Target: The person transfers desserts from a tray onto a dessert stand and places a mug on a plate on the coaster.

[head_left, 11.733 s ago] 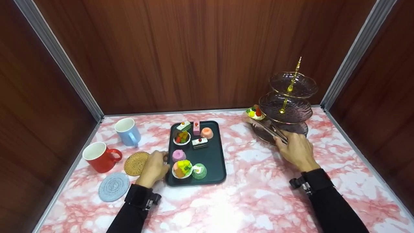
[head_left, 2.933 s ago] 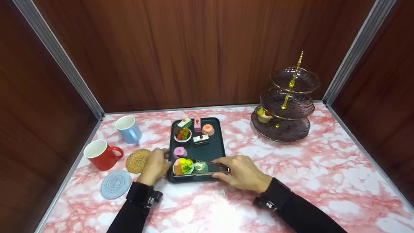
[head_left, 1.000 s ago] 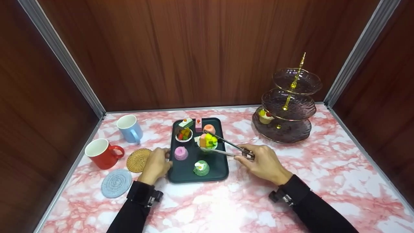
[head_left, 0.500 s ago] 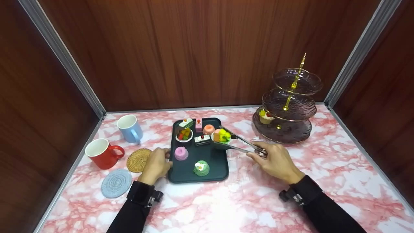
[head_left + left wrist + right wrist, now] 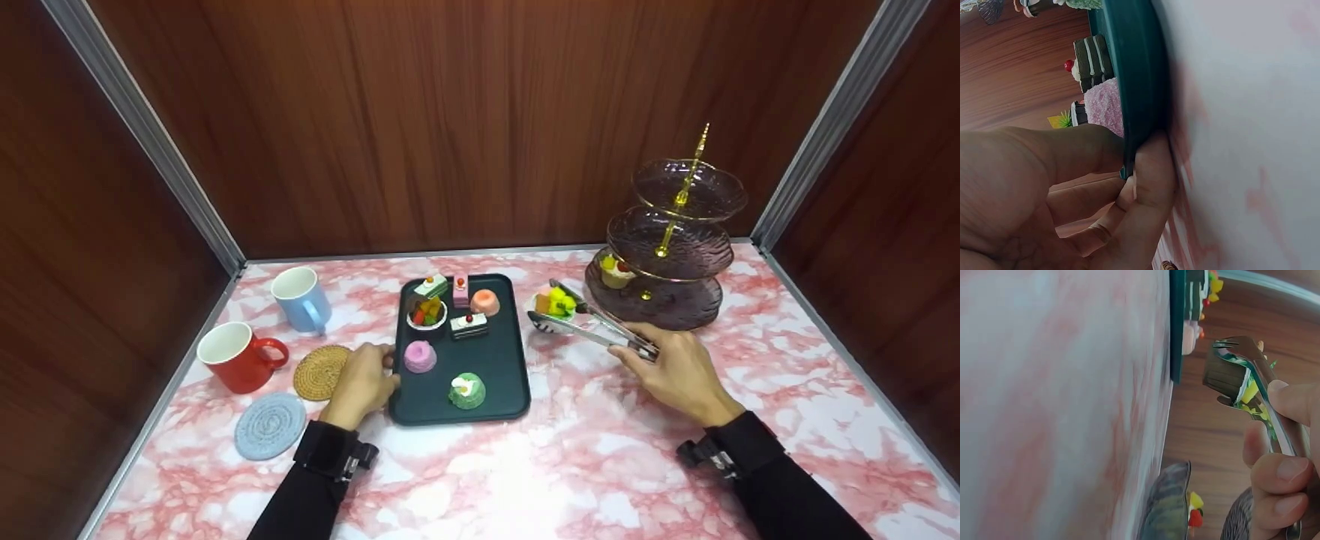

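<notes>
My left hand (image 5: pixel 361 386) pinches the left rim of a dark green tray (image 5: pixel 499 375); in the left wrist view one finger lies under the rim. My right hand (image 5: pixel 679 371) grips metal tongs (image 5: pixel 1280 427), whose tips hold a fruit-topped cupcake (image 5: pixel 555 301). In the right wrist view this cupcake is tilted and clear of the table, between the tray and a three-tiered glass stand (image 5: pixel 690 304). On the tray sit a pink cake (image 5: pixel 420 356), a green cake (image 5: pixel 468 391), an orange cake (image 5: pixel 485 302), a fruit cup (image 5: pixel 427 313) and several cake slices (image 5: pixel 469 325).
Another fruit-topped cupcake (image 5: pixel 616 273) rests on the stand's bottom tier, at its left side. At the left stand a red mug (image 5: pixel 236 358) and a light blue mug (image 5: pixel 298 298). A woven tan coaster (image 5: pixel 319 373) and a grey-blue coaster (image 5: pixel 271 426) lie near my left hand.
Earlier the tongs set a cupcake on the bottom tier. Since then they have lifted the second cupcake from the tray and carried it right, past the tray's edge. My left hand stays at the rim.
</notes>
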`<state>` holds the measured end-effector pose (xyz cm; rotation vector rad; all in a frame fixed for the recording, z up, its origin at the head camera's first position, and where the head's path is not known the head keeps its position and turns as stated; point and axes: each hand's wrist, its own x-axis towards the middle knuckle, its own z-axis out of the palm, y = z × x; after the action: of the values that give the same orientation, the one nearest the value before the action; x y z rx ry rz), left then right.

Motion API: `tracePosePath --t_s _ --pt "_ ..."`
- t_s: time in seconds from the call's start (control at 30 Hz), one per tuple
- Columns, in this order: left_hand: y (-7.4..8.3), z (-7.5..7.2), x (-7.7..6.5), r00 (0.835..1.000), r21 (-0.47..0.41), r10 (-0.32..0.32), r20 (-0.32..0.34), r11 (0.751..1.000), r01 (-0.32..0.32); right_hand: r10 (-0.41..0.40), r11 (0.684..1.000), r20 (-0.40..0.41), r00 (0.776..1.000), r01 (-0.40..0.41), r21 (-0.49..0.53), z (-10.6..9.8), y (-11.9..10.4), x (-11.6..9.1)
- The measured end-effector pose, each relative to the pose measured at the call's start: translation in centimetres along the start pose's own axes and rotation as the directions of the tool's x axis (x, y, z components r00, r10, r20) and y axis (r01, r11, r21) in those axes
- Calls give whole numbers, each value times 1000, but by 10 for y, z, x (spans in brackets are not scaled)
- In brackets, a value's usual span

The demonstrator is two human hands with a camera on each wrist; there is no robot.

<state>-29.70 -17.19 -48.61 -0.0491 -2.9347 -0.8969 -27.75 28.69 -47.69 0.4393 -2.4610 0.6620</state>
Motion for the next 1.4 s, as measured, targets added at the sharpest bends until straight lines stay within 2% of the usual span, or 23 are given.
tracePosePath --t_s 0.23,0.47,0.97,1.4 --pt "1 1 1 999 -5 -27 29 1000 27 30 999 -20 999 -30 -13 -7 11 -4" --pt "1 0 0 1000 7 7 6 1000 -7 86 996 -33 996 -87 -23 -16 22 -8" --pt "0 0 -1 1000 21 9 0 1000 -9 116 990 -74 990 -121 -76 -34 45 -15" --pt "-2 2 1 1000 5 -2 8 1000 2 192 976 -67 979 -198 -93 -46 61 -20"
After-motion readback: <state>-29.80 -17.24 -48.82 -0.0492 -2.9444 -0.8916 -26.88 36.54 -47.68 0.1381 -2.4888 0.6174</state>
